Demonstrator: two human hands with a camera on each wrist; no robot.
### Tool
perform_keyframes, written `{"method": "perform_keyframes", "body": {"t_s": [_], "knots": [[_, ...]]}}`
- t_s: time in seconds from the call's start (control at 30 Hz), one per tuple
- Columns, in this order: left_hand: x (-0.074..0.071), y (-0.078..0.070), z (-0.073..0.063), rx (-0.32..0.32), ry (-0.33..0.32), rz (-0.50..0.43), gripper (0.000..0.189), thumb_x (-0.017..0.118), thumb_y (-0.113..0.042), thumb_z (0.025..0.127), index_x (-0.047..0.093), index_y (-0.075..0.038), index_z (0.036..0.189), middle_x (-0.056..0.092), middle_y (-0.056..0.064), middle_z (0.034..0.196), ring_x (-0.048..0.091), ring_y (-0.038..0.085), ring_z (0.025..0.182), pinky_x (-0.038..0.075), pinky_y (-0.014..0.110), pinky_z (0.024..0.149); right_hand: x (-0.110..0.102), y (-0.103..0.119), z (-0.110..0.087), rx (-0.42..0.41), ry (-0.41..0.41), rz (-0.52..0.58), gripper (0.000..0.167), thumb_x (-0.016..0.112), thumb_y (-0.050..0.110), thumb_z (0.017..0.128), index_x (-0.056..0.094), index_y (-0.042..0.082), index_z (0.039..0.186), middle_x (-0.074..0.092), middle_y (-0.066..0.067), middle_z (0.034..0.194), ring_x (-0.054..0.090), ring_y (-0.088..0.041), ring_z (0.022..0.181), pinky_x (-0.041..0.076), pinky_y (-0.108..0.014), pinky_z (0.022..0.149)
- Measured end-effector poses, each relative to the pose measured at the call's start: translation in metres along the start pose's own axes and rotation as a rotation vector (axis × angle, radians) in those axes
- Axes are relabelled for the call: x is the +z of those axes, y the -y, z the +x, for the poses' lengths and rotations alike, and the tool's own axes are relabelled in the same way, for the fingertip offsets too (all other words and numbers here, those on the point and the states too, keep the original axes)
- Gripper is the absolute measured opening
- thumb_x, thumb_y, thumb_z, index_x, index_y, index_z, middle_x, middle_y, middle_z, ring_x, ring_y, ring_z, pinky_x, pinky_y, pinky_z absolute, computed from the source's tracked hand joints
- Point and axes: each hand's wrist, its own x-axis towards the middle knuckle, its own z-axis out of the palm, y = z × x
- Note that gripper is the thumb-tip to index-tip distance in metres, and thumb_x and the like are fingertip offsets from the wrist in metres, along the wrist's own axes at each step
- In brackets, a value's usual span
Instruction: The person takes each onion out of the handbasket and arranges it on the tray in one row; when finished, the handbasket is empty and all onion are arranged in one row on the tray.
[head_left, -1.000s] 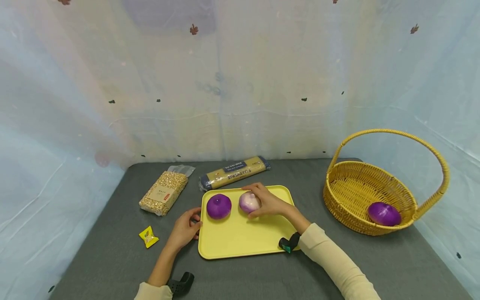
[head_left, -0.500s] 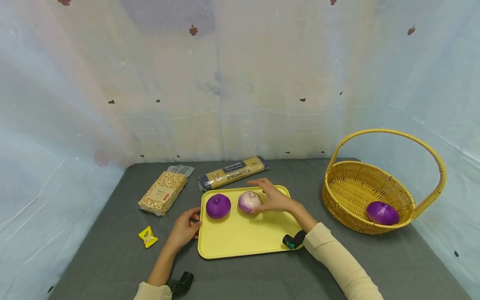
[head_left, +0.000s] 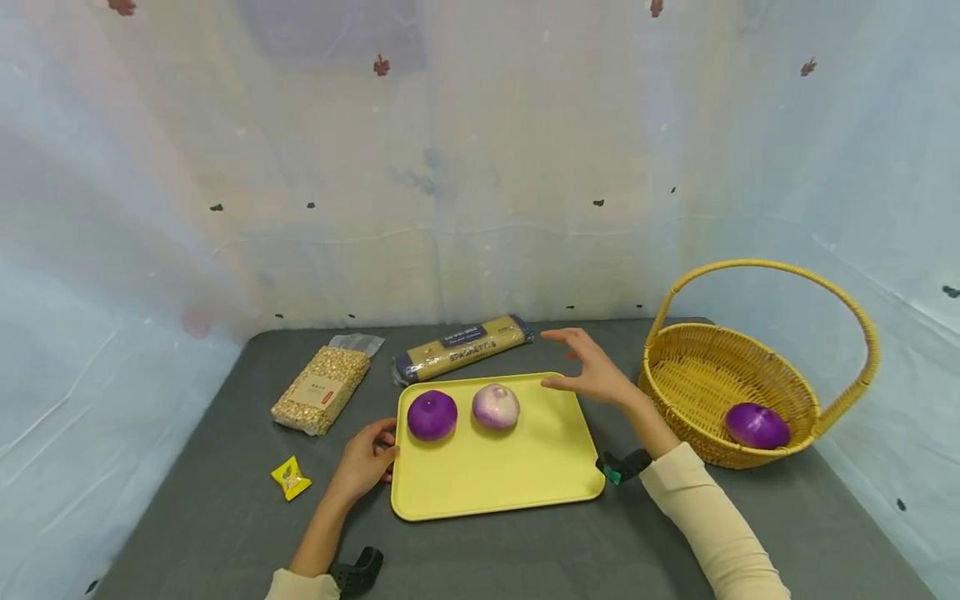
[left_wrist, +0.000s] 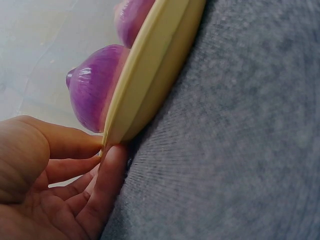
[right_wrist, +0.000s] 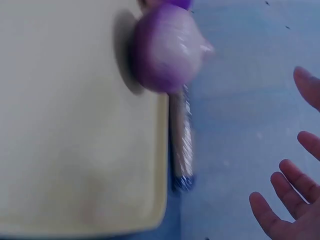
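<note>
A yellow tray (head_left: 495, 475) lies on the grey table and carries a dark purple onion (head_left: 432, 415) at its far left. To the right of that stands a paler purple-and-white onion (head_left: 496, 407). My left hand (head_left: 363, 463) pinches the tray's left rim; the left wrist view shows the thumb (left_wrist: 75, 145) on the rim and a finger (left_wrist: 111, 165) beneath it. Over the tray's far right corner, apart from both onions, my right hand (head_left: 592, 368) hovers with spread fingers and holds nothing. The right wrist view shows its fingertips (right_wrist: 287, 190) at the right edge.
A wicker basket (head_left: 675, 417) with a tall handle stands at the right, with another purple onion (head_left: 757, 426) inside. Behind the tray lies a spaghetti pack (head_left: 465, 346). A bag of corn kernels (head_left: 322, 387) and a small yellow packet (head_left: 291, 477) lie at the left.
My right hand has let go of the pale onion and moved right and away from it, toward the basket side. The left hand has stayed at the tray's rim.
</note>
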Motion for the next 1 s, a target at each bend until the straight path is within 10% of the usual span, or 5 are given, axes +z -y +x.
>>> {"method": "perform_keyframes", "body": {"t_s": [0.73,1.0], "knots": [[0.000,0.002,0.000,-0.006,0.005,0.012,0.045,0.059,0.003,0.084,0.050,0.003,0.129,0.053,0.014,0.095,0.054,0.016,0.059,0.052,0.028,0.044,-0.076,0.024,-0.039,0.057,-0.215,0.006,0.062,0.069,0.002,0.081,0.041,-0.001,0.136,0.038,-0.020,0.131,0.039,-0.033,0.116,0.039,-0.057,0.096],[0.000,0.001,0.002,-0.015,0.008,0.000,0.045,0.059,0.002,0.085,0.050,0.002,0.129,0.052,0.014,0.095,0.054,0.016,0.060,0.052,0.028,0.044,-0.090,0.025,-0.051,0.077,-0.270,-0.045,0.063,0.069,0.001,0.081,0.040,-0.002,0.137,0.041,-0.017,0.129,0.041,-0.030,0.113,0.040,-0.013,0.090]]}}
